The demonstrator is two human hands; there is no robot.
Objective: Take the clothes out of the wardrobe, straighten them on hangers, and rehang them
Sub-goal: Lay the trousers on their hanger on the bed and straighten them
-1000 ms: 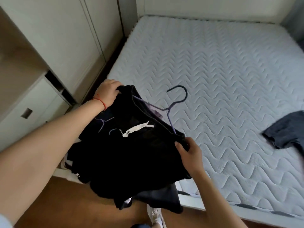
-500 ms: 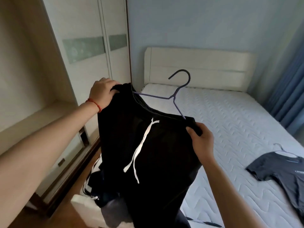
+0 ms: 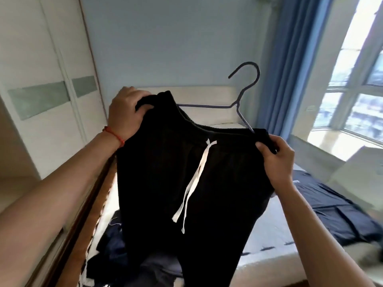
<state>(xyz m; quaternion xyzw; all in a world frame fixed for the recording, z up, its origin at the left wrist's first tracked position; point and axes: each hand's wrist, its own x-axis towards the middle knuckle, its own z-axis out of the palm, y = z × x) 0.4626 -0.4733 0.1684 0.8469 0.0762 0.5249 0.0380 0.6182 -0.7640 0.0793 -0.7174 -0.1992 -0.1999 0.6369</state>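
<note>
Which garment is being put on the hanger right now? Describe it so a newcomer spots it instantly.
Look in front of the bed's white headboard, between the two raised hands. The left hand and right hand grip the waistband corners of black trousers on a thin grey hanger. A long white drawstring dangling down their front sets them apart from the dark clothes lying on the mattress.

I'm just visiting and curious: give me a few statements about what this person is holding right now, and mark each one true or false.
1. Both the left hand and the right hand grip the waistband of the black trousers. True.
2. The trousers' drawstring is red. False: it is white.
3. The hanger hangs on a wardrobe rail. False: its hook is free in the air.
4. A red bracelet sits on the left wrist. True.
5. The curtain is green. False: it is blue.
</note>
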